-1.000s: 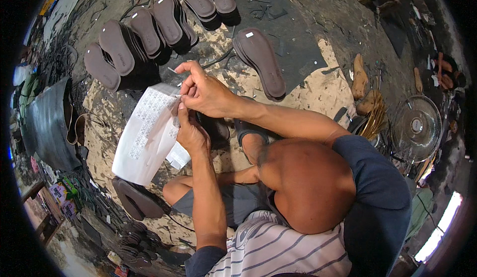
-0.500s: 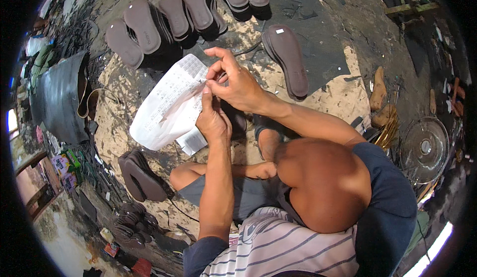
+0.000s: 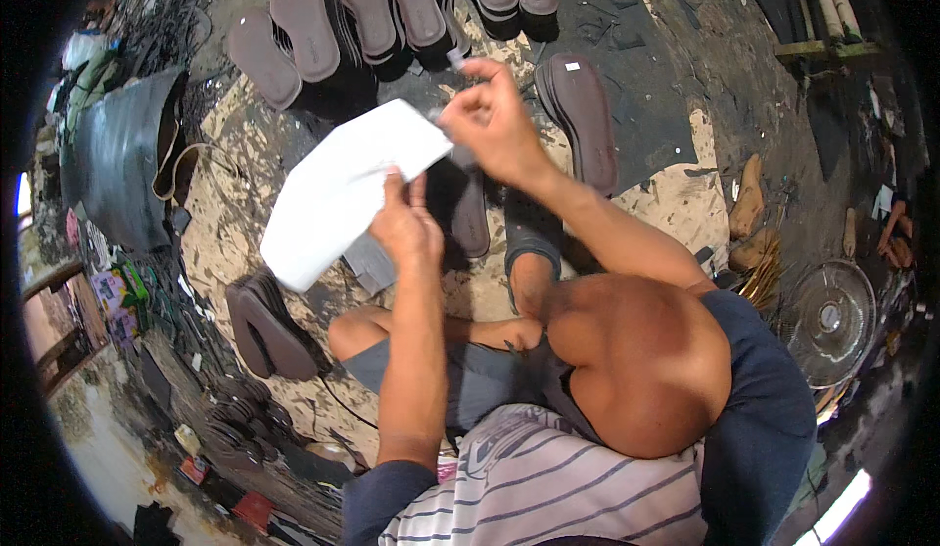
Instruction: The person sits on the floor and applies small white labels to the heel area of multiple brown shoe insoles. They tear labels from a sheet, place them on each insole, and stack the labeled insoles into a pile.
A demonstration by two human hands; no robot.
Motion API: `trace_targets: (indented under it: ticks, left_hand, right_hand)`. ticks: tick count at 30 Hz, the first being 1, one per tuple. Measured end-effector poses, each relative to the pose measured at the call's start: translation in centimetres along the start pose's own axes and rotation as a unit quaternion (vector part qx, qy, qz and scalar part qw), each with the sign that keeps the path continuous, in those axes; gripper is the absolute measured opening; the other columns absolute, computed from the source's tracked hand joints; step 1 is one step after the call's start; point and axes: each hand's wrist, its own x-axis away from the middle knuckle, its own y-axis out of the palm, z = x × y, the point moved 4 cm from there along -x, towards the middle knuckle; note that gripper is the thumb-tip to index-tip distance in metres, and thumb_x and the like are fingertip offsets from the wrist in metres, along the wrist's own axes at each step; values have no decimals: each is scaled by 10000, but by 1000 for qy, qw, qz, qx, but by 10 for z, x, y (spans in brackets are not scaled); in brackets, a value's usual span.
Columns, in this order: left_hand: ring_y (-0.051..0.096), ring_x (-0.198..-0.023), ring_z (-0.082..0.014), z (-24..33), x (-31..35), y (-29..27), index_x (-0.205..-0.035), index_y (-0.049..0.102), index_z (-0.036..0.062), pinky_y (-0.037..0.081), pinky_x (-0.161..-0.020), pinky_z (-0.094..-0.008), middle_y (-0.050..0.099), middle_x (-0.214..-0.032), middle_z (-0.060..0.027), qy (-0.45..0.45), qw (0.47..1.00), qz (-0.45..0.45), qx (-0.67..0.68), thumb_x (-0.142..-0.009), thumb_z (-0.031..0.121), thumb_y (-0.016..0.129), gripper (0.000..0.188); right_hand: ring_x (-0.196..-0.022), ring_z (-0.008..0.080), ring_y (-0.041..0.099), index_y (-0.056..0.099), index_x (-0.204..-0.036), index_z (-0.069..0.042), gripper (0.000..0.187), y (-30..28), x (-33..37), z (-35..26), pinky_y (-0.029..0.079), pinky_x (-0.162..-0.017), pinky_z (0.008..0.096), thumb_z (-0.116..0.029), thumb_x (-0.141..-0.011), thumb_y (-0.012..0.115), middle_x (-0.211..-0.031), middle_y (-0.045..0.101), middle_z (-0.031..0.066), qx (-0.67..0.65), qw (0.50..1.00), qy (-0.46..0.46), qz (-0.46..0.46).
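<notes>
The left hand (image 3: pixel 406 223) is gripping the white sheet (image 3: pixel 338 189) by its near edge, fingers curled tight on it. The right hand (image 3: pixel 490 120), just beyond the sheet's far corner, is pinching a small pale sticker (image 3: pixel 456 56) between thumb and fingertips. A row of brown sandal soles (image 3: pixel 382 7) is lying on the ground beyond the sheet, and a single sole (image 3: pixel 585 115) to its right.
</notes>
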Motion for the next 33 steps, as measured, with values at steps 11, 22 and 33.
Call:
trace_targets:
  ticks: [11,22,33]
  left_hand:
    - [643,-1190,-265,94,-31,-76,-1312,542,-59,585,-1044,-379,633,-1284,-150,113,993,22,35,-955,21,676,390]
    - [628,-1187,-244,81,-31,-103,-1307,549,-45,538,-1089,-370,623,-1298,-134,59,993,46,87,-974,82,678,379]
    - [672,-1122,-251,53,-36,-110,-1195,614,-7,567,-1007,-398,691,-1194,-127,24,992,-29,117,-998,185,676,282]
  right_hand:
    - [-877,225,681,401,-1372,0,637,10,-30,140,527,-807,381,-120,-869,772,-891,709,114,285,950,88,-96]
    - [-919,266,688,443,-1421,-31,709,-22,-41,162,560,-867,387,-184,-840,819,-1063,676,166,211,969,129,-14]
    - [-969,206,625,227,-1575,-100,808,-8,-8,103,530,-851,376,-48,-902,670,-1193,606,176,127,990,64,-16]
